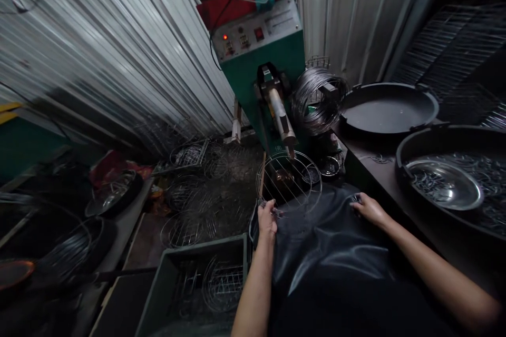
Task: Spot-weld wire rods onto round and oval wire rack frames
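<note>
A round wire rack (290, 181) with parallel bars lies beneath the tip of the spot welder's thick metal arm (282, 121), its near edge over a black apron (328, 242). My left hand (268, 217) is closed at the rack's near left rim, fingers pinched together; small bits of wire seem to show beside the fingertips. Over the apron's right side, my right hand (369, 209) is closed on small bent wire pieces (356, 199), whose exact shape is too small to make out.
Behind the arm stands a green machine cabinet (269, 50) with a lit red lamp. A wire coil (318, 97) hangs beside it. To the right are large black pans (399, 155) and a metal bowl (470, 195) of wire pieces. A green crate (158, 279) holds racks at lower left.
</note>
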Demonstrator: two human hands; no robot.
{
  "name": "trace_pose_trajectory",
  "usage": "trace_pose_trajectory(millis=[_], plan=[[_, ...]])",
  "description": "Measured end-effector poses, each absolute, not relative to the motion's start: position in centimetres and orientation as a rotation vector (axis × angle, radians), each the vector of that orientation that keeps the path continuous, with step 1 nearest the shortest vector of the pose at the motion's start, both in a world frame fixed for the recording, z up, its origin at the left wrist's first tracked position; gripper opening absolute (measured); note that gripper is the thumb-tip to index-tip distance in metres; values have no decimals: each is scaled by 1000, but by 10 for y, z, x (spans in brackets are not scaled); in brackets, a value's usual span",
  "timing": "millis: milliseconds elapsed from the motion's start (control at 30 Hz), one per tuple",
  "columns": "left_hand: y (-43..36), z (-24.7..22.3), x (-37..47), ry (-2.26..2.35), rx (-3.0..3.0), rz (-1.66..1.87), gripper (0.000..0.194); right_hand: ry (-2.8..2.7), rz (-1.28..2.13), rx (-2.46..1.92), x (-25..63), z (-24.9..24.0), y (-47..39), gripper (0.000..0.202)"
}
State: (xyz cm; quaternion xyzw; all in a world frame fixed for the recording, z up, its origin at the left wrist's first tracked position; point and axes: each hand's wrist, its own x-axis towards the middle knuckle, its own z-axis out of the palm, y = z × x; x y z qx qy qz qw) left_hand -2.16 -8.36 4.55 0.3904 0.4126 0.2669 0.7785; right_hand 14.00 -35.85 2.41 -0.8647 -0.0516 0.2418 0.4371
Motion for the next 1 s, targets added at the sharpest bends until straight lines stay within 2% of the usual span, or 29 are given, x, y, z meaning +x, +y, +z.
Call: trace_pose_trajectory(millis=[167, 433, 633, 867, 1000], plan=[[-73, 66, -3, 916, 790, 605, 38, -176, 679, -2093, 141, 22, -355, 17], [-63, 83, 16, 957, 750, 586, 38, -271, 862, -1929, 141, 29, -362, 5], [-58, 92, 24, 952, 776, 563, 37, -241, 872, -2041, 141, 26, -362, 3], [-53, 97, 34, 945, 798, 560, 38, -166, 906, -1898, 142, 27, -361, 13], [-55, 98, 38, 965, 798, 548, 38, -141, 885, -1904, 141, 29, -359, 9]])
